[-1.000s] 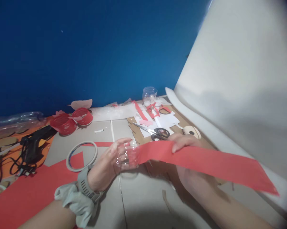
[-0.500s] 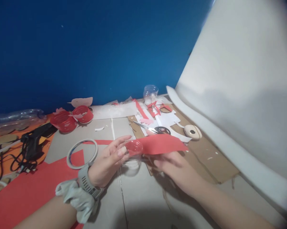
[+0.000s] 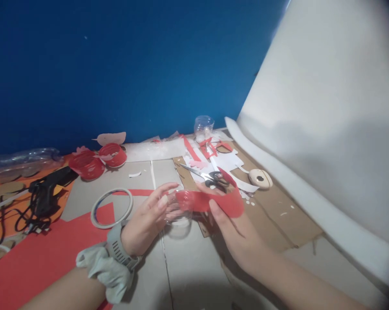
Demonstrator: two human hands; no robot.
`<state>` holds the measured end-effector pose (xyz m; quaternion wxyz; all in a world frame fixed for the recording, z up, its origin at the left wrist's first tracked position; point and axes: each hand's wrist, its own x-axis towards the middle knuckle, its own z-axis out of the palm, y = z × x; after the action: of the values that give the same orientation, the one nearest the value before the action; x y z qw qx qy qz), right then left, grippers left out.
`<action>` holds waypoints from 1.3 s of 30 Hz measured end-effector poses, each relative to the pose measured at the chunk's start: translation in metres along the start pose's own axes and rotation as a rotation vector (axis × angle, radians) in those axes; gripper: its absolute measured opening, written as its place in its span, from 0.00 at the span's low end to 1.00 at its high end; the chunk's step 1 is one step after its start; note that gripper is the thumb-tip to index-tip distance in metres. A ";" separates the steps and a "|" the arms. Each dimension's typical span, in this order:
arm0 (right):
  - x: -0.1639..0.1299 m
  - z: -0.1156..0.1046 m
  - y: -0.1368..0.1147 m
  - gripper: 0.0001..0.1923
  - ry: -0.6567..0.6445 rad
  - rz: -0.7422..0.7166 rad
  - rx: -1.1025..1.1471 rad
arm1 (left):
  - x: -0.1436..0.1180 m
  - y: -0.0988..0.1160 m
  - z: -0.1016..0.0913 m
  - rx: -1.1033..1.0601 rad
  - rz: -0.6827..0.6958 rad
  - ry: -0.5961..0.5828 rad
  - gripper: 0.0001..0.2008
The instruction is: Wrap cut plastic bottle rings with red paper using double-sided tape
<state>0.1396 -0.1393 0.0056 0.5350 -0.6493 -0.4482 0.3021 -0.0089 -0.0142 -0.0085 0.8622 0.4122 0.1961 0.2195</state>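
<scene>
My left hand (image 3: 154, 213) is closed around the side of a clear plastic cup-like piece (image 3: 180, 221), which looks like a cut bottle part. A red paper strip (image 3: 226, 204) reaches from the clear piece toward the right, its far end curling upward. My right hand (image 3: 228, 221) grips this strip, thumb in front and fingers behind it. Just beyond my hands lie scissors (image 3: 207, 175) with black handles, blades slightly apart. A roll of tape (image 3: 112, 208) rests left of my left hand, partly over a red paper sheet (image 3: 52, 249).
Two red-wrapped cups (image 3: 86, 164) stand at the back left, near a black glue gun (image 3: 48, 189) with its cable. White and red paper scraps (image 3: 225, 161) lie on cardboard (image 3: 278, 219). Another clear plastic cup (image 3: 203, 125) stands by the blue wall. A cream round device (image 3: 260, 178) sits right.
The red strip's free end has bent from nearly flat into an upward curl. My right hand has shifted its grip, with the thumb now over the strip's front. The left hand has barely moved.
</scene>
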 end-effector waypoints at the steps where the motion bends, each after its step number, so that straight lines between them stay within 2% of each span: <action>1: 0.000 0.002 0.001 0.20 0.022 0.050 0.053 | 0.000 0.000 0.000 -0.032 0.013 -0.011 0.22; 4: 0.000 0.010 0.003 0.27 0.074 0.247 0.242 | 0.000 -0.002 0.001 -0.091 0.069 -0.036 0.22; 6: 0.000 0.015 0.004 0.29 0.073 0.321 0.357 | -0.001 -0.004 0.003 -0.105 0.087 -0.037 0.23; 10: 0.001 0.023 0.006 0.29 0.006 0.370 0.500 | -0.005 -0.010 0.010 -0.129 0.102 -0.032 0.22; 15: 0.000 0.024 0.005 0.31 -0.016 0.427 0.438 | -0.005 -0.011 0.013 -0.115 0.081 0.006 0.24; 21: -0.003 0.025 0.004 0.25 -0.036 0.334 0.468 | -0.004 -0.010 0.016 -0.061 0.127 0.006 0.18; 26: -0.001 0.027 -0.006 0.16 -0.171 0.183 0.490 | -0.008 -0.011 0.017 0.017 0.172 0.045 0.18; 29: -0.001 0.027 -0.007 0.11 -0.169 0.174 0.479 | -0.012 -0.014 0.016 0.095 0.195 0.068 0.15; 34: -0.002 0.022 -0.003 0.16 -0.103 0.186 0.317 | -0.016 -0.014 0.020 0.167 0.253 0.032 0.17; 39: -0.001 0.019 0.001 0.18 -0.057 0.213 0.185 | -0.014 -0.012 0.023 0.225 0.276 0.057 0.16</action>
<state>0.1231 -0.1328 -0.0002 0.5446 -0.6324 -0.3620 0.4153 -0.0057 -0.0429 -0.0027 0.7665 0.5226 0.1852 0.3240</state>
